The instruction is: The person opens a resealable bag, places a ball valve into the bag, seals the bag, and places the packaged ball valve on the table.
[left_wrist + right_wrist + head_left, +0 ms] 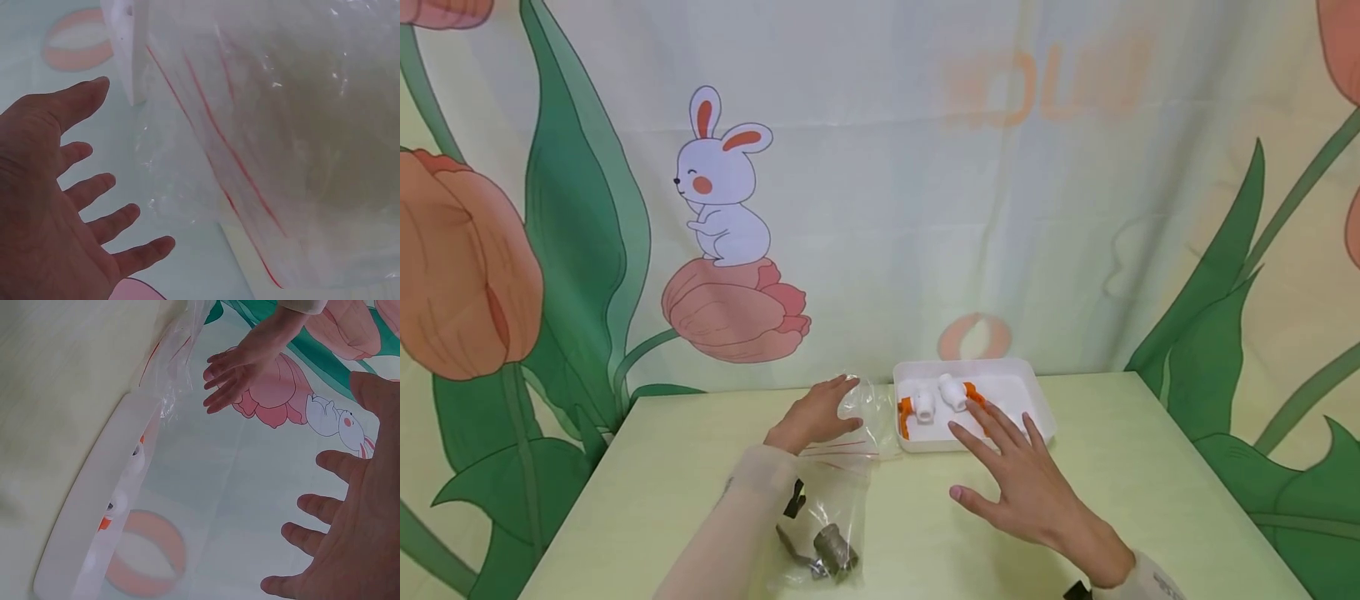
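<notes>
Left hand [818,414] and right hand [1026,487], fingers spread, holding nothing! White valves [923,406] sit in the tray [1011,396] on the counter [1105,475], likely light, stiff, smooth: pinch the bodies. Beside the tray, a bag [876,417] looks limp, slippery; pinch its edge.

clear bag [871,410], two white valves [952,392] in tray [1017,398]

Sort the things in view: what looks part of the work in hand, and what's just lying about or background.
Likely part of the work:
left hand
right hand
clear plastic bagging, by the left hand
white tray
white fittings with orange handles, in the tray
grey fitting, bagged

Probably just background:
table
printed cloth, behind
</notes>
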A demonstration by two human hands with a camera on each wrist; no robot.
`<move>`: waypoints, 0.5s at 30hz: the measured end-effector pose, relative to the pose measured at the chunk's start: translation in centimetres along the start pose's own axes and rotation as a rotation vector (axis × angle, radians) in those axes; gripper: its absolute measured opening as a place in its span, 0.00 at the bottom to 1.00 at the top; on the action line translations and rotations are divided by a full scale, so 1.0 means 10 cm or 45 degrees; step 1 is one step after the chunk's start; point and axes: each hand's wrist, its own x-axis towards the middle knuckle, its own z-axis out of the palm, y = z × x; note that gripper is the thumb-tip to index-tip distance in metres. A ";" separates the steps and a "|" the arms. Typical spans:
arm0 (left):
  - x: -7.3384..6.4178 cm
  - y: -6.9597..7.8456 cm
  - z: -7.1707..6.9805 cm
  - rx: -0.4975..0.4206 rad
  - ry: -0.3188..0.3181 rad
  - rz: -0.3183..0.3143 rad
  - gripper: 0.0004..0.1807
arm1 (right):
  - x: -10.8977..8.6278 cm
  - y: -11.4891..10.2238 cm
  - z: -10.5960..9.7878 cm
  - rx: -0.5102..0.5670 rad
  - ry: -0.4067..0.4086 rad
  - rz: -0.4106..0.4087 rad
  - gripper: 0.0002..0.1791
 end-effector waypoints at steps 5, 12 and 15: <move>0.05 -0.01 0.05 -0.035 -0.053 -0.040 0.40 | -0.03 0.00 0.02 0.008 -0.020 0.016 0.39; 0.11 -0.01 0.11 -0.073 -0.104 -0.099 0.40 | -0.05 0.01 0.05 0.009 -0.028 0.024 0.39; 0.14 -0.01 0.14 -0.077 -0.102 -0.100 0.41 | -0.06 0.02 0.06 0.011 -0.029 0.028 0.39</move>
